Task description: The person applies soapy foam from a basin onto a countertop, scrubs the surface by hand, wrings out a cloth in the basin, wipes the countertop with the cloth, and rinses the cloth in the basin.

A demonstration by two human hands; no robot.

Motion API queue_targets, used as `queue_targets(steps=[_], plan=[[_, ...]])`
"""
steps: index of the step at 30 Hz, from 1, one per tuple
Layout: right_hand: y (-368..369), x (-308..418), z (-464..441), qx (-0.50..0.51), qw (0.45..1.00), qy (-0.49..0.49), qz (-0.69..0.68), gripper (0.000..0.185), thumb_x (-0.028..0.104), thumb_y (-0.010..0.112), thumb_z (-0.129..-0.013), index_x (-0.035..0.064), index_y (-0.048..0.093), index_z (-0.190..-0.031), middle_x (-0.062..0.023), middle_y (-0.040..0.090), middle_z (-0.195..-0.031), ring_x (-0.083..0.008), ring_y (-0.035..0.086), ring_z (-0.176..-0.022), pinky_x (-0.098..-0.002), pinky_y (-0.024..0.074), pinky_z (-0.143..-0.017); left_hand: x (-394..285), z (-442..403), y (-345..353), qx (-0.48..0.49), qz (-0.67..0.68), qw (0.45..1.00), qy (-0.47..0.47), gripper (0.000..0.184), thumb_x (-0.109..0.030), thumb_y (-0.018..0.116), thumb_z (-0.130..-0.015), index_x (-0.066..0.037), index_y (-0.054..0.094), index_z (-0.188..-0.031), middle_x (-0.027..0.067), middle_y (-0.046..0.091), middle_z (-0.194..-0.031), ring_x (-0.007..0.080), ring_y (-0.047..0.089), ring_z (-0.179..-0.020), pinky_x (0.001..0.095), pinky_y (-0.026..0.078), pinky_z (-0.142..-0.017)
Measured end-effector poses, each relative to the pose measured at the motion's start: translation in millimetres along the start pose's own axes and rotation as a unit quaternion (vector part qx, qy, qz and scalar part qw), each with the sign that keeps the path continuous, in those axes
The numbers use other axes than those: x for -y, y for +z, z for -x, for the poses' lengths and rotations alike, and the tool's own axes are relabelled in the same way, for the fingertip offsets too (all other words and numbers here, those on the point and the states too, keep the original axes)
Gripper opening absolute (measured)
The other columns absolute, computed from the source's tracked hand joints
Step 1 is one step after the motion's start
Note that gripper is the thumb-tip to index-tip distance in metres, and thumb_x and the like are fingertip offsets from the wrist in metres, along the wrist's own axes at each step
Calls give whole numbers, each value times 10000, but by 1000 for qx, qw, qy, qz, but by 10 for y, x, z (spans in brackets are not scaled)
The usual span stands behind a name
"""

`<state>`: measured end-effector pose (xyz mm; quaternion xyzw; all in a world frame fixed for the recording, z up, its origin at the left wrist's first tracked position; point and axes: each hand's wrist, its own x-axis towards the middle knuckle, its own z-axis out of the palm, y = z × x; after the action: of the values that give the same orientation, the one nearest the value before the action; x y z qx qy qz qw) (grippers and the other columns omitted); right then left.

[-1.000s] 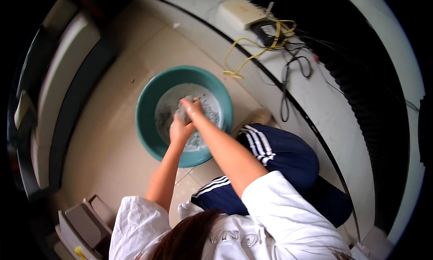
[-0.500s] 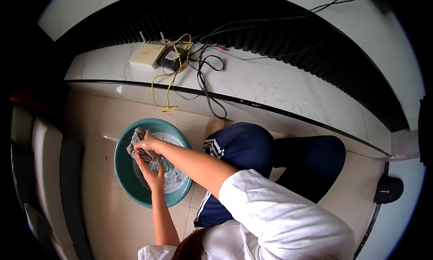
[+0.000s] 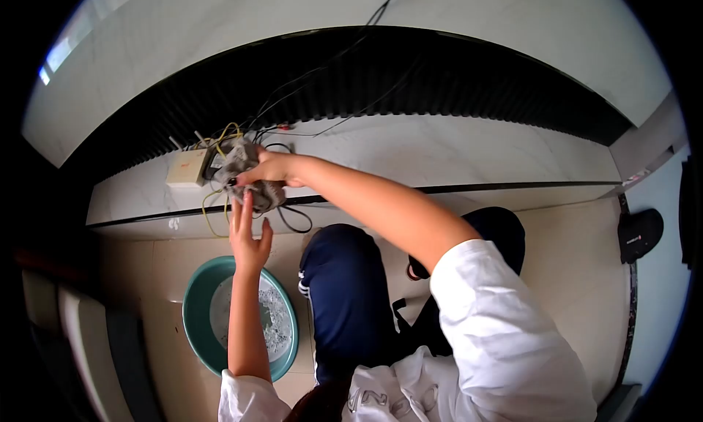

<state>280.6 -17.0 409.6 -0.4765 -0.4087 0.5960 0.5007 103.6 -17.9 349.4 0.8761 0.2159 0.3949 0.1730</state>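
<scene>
A soft, wet-looking grey plush toy with a small dark spot is held up above the floor, in front of the low marble ledge. My right hand grips it from the right, thumb across its front. Below it, my left hand has its fingers stretched up and thumb apart, the fingertips at the toy's lower edge. A green basin with foamy water stands on the floor under my left forearm.
On the marble ledge sit a white router, a dark adapter and tangled yellow and black cables, partly behind the toy. My knees are right of the basin. A black slipper-like thing is at the far right.
Both hands have lifted the grey plush toy out of the basin and forward, to the ledge's edge in view. The camera view has shifted as well.
</scene>
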Motion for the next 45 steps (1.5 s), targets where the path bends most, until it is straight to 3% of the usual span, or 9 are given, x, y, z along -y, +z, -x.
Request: queue_targets(steps=[1,3,5,9,14,21,26,34,45], plan=[[-261,13,112,-32,996,-29,77,859,167,763,-633,35,244,-1305,-128,458,-1197,-226,458,-1111,-334,404,-909,-143,-122,133,37,3,999,22,586,-2,557,-731,-11,381,-1290,205,397,-1310,385,345,-1228,394,312,-983],[-842,-106,402,-104,981,-65,152,1161,206,783,-589,-33,-60,-1350,-220,409,-1240,-278,436,-1142,-330,364,-949,-319,-323,406,140,25,987,77,608,-28,570,-725,-6,363,-1297,214,371,-1325,392,361,-1212,394,316,-981],[-1221,-3,1022,-168,964,-27,204,1182,215,778,-578,-48,-84,-1343,-254,345,-1284,-303,393,-1179,-324,351,-960,-437,-502,684,169,83,967,170,623,-96,592,-717,-23,368,-1293,216,378,-1310,389,459,-1089,399,377,-909],[-2228,-275,1833,-376,852,-80,354,1060,185,752,-573,-46,49,-1333,-270,377,-1258,-328,409,-1167,-312,352,-958,-255,-577,1248,113,1,980,162,641,-164,591,-742,-3,325,-1303,205,372,-1316,356,450,-1102,393,369,-912],[-3172,-397,2399,-498,740,-120,436,884,115,705,-617,60,184,-1329,-205,458,-1226,-320,454,-1139,-336,376,-939,-254,-546,1729,142,-25,969,203,607,-277,536,-772,-17,355,-1290,191,391,-1297,338,411,-1154,438,319,-947],[-3723,-452,2143,-410,715,-40,565,745,62,664,-680,168,272,-1305,-183,490,-1175,-343,489,-1077,-378,421,-880,-103,-483,2035,161,-66,978,114,530,-225,522,-790,-12,384,-1256,165,429,-1263,321,389,-1183,477,261,-992],[-3935,-629,1951,-361,669,-42,649,706,29,651,-669,189,323,-1274,-58,459,-1229,-306,423,-1115,-374,396,-927,-102,-470,2084,172,-81,977,96,494,-233,534,-786,-9,415,-1209,162,446,-1238,310,398,-1175,489,253,-996],[-3928,-635,1984,-311,716,-19,624,684,19,625,-670,195,347,-1269,-76,443,-1245,-315,420,-1122,-377,365,-960,-96,-461,2091,181,-89,974,101,461,-238,530,-791,3,434,-1172,160,474,-1194,311,419,-1144,479,261,-995],[-3269,-772,2357,-296,741,8,603,672,8,625,-648,202,375,-1241,-63,462,-1232,-309,422,-1121,-384,381,-943,-74,-442,2105,167,-90,976,107,388,-245,505,-820,-4,459,-1120,148,504,-1136,302,446,-1096,463,285,-983]])
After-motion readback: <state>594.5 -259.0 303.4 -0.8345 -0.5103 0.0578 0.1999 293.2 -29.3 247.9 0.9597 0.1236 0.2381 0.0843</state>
